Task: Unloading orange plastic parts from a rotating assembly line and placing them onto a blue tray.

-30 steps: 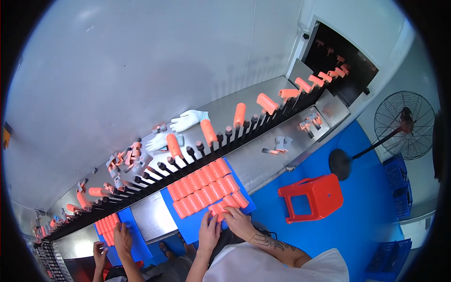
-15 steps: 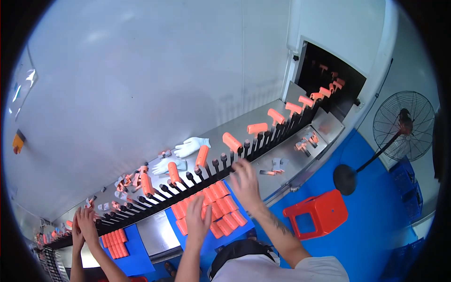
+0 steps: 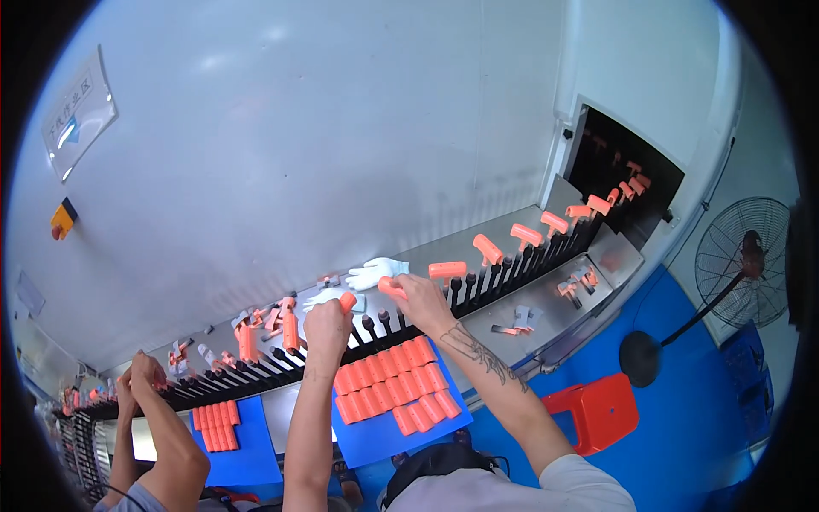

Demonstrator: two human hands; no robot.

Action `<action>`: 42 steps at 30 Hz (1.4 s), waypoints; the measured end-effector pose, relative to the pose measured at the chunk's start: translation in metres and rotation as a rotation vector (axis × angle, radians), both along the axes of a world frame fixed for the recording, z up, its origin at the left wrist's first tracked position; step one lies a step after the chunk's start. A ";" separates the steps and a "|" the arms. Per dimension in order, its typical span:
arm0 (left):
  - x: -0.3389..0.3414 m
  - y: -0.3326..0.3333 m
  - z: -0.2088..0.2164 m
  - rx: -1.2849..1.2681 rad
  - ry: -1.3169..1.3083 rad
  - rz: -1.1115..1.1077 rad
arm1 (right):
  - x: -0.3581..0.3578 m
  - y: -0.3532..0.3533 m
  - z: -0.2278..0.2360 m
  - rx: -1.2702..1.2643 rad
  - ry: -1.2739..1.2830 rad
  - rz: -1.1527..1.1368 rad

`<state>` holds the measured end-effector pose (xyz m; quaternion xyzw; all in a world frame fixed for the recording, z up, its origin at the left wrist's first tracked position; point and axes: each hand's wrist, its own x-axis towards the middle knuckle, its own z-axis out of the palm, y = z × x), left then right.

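My left hand point(image 3: 327, 329) is wrapped round an orange tube-shaped plastic piece point(image 3: 347, 301), whose top end sticks out above the fingers. A second orange piece point(image 3: 392, 288) is gripped in my right hand point(image 3: 423, 302), its end showing to the left of the fingertips. Both hands are over the row of black pegs point(image 3: 386, 321); whether the held pieces still touch their pegs is hidden. Below my hands, many such pieces lie in rows point(image 3: 394, 381) on a blue sheet point(image 3: 367, 450). To the right, another piece point(image 3: 448, 270) sits crosswise on its peg.
White gloves point(image 3: 375, 273) and grey-and-orange scraps point(image 3: 271, 317) lie behind the pegs. The peg line comes out of a dark opening point(image 3: 627, 171) at the right. A co-worker's hands point(image 3: 143, 373) are at the pegs on the left. A red stool point(image 3: 607, 414) and a fan point(image 3: 742, 260) stand right.
Both hands have gone from open above the blue sheet and near the pegs to closed on orange pieces at the pegs. The view has shifted, and peg-mounted pieces have travelled left along the line.
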<state>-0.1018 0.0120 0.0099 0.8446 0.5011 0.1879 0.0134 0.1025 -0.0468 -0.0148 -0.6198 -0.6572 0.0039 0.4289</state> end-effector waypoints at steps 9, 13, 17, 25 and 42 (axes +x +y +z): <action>-0.120 0.065 -0.009 -0.423 -0.663 0.192 | -0.040 0.059 0.037 -0.508 0.188 0.104; -0.177 -0.031 -0.031 -0.190 -0.765 0.044 | -0.052 -0.013 -0.003 -0.205 0.684 0.245; -0.168 -0.112 -0.139 -0.368 -0.267 -0.341 | -0.116 -0.111 -0.118 -0.611 0.479 0.230; -0.154 -0.133 -0.239 -0.252 -0.152 -0.319 | -0.174 -0.139 -0.210 -0.445 -0.221 0.157; -0.101 -0.181 -0.226 -0.371 -0.493 -0.107 | -0.128 -0.157 -0.182 -0.377 -0.106 0.148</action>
